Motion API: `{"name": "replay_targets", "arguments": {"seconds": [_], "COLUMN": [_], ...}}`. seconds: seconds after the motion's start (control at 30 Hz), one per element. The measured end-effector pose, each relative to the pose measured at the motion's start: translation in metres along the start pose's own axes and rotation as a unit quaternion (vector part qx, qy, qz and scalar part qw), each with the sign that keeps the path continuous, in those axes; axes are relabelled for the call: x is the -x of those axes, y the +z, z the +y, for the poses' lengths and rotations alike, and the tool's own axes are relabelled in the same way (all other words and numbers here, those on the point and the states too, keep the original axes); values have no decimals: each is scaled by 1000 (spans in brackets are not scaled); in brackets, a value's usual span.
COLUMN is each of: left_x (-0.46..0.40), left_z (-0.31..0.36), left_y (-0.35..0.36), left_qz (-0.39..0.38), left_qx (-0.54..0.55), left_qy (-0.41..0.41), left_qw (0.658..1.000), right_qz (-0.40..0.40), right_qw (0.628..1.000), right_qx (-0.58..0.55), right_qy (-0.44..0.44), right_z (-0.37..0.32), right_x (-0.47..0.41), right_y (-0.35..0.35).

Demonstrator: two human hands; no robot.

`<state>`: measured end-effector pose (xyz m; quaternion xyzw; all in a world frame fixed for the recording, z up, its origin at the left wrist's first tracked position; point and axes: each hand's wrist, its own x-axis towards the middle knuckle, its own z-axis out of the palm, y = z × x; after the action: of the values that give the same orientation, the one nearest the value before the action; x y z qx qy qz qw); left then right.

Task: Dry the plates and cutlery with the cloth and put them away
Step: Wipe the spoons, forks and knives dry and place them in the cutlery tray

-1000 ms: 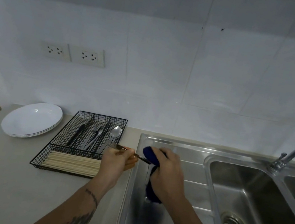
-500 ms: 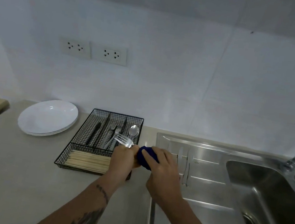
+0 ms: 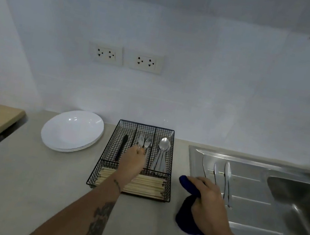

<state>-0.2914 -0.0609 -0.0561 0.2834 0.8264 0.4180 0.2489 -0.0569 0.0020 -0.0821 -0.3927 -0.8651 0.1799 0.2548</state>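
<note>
Fork (image 3: 140,142) — stiff, light, slippery steel — pinched by left hand (image 3: 132,161) fingers over tray (image 3: 169,181); right hand (image 3: 208,204), at three o'clock, grips cloth (image 3: 189,186).

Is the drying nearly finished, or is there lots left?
Nearly. Done: plates stacked, spoons in the wire tray. Now: left hand puts a fork in; right hand grips the cloth. Left: knives by the sink.

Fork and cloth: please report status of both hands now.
Left hand holds fork over middle slot of wire tray. Right hand grips blue cloth. Knives wait on drainboard. Nothing in the way.
</note>
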Motion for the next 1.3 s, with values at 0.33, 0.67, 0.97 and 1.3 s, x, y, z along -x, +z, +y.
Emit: {"name": "replay_targets", "arguments": {"seconds": [0.33, 0.67, 0.97, 1.3], "left_x": [-79, -84, -43, 28], "left_z": [-6, -18, 26, 52], "left_y": [14, 30, 62, 196], "left_qz": [-59, -90, -39, -127], "left_qx": [-83, -239, -181, -193], "left_qy": [3, 75, 169, 174], "left_qw": [995, 964, 968, 957], "right_qz": [10, -7, 17, -6], "right_qw": [998, 995, 993, 992], "right_qx": [-9, -18, -16, 7], "right_qy": [69, 102, 115, 124], "right_z": [14, 22, 42, 114], "right_x": [4, 9, 9, 21], "right_y": [-10, -15, -39, -88]}}
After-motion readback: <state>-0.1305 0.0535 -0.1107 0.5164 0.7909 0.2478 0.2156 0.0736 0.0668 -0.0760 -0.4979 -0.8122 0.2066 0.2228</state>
